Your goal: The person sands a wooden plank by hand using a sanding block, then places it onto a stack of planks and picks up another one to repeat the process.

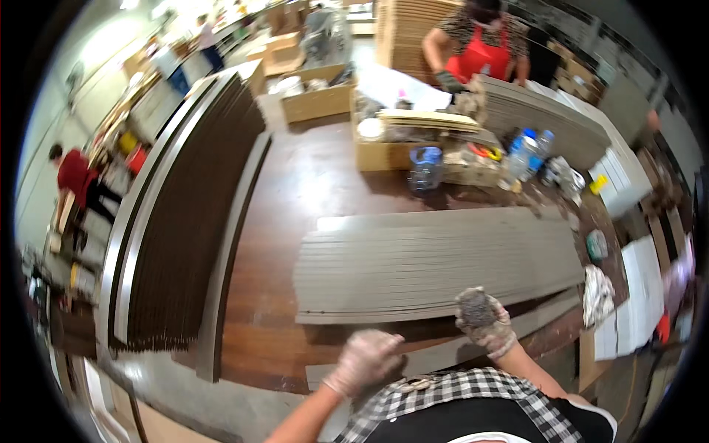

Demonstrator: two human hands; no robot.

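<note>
My right hand (pixel 493 331), in a pale glove, is closed on a dark grey scouring pad (pixel 476 310), above the near right part of a row of grey slats (pixel 436 258). The slats lie side by side on the brown table. Lower and to the left is my left hand (pixel 367 360), in a thin clear glove. Its fingers are curled, and whatever they may hold is hidden. Beneath both hands, a single grey slat (pixel 436 359) runs along the table's near edge, partly covered by my left hand and apron.
A tall stack of dark slats (pixel 188 214) stands at left. Beyond the row are a cardboard box (pixel 391 156), a blue-topped jug (pixel 426 170) and plastic bottles (pixel 523 156). A white rag (pixel 598 294) lies right. Across the table works a person in a red apron (pixel 480 55).
</note>
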